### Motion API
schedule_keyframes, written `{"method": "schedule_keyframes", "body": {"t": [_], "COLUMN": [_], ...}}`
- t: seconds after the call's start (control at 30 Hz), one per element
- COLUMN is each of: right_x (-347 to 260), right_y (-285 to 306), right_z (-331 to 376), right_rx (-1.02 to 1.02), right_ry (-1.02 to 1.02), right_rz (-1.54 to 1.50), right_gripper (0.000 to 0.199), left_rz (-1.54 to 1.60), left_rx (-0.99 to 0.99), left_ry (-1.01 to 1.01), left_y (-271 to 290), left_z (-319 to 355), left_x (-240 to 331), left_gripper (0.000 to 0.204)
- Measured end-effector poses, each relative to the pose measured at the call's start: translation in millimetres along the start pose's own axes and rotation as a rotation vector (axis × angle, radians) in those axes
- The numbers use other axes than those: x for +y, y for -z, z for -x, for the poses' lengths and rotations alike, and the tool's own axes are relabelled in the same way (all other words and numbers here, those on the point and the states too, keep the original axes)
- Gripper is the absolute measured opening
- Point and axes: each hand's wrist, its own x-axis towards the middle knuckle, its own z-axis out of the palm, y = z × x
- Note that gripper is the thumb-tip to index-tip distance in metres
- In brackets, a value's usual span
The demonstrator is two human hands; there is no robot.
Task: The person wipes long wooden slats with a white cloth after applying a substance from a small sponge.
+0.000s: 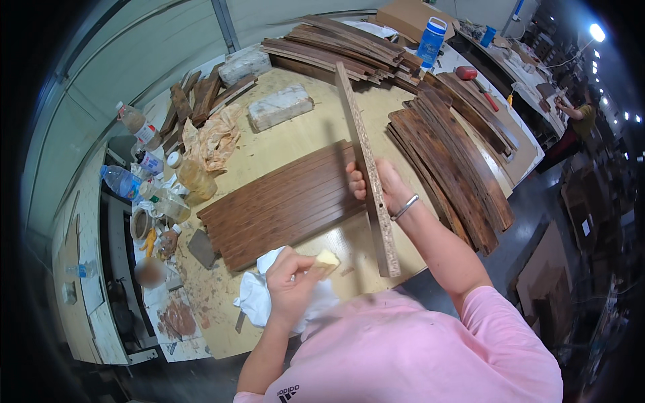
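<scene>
My right hand [379,181] grips a long narrow board [366,154] near its middle. The board is tilted up on edge, and its speckled particleboard side shows. In my left hand [292,285], fingers pinch a small pale yellow block [327,260] that looks like a sponge. A crumpled white cloth [254,295] lies beside and partly behind that hand. Between the hands and beyond them, several dark brown planks [275,208] lie side by side on the pale yellow worktable [312,142].
Stacked brown planks [450,158] lie to the right, more [336,50] at the back. Two wrapped blocks [281,107] stand near a crumpled tan cloth [211,138]. Bottles [195,178] crowd the left edge. A red-headed mallet [465,72] and a blue bottle [431,41] are far right.
</scene>
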Motion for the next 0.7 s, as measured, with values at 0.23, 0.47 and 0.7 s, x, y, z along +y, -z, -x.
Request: {"method": "schedule_keyframes", "body": {"t": [0.23,0.47,0.7], "right_x": [56.2,88.4,90.1], "right_y": [-7.0,-14.5,-1.9], "right_z": [1.6,30.9,65.0], "right_rx": [-0.312,-0.361,-0.526], "right_ry": [-0.388,-0.475,-0.735], "right_rz": [-0.206,0.202,0.194], "right_gripper": [0.029,0.04,0.037], "left_rz": [0.087,0.04,0.051], "left_rx": [-0.228,0.132,0.55], "left_ry": [-0.243,-0.159,0.005], "left_y": [-38.4,-19.7,78.9], "left_z": [-4.3,-48.0,-85.4], "left_x": [41.1,-2.9,-65.5], "left_gripper": [0.021,0.012,0.008]}}
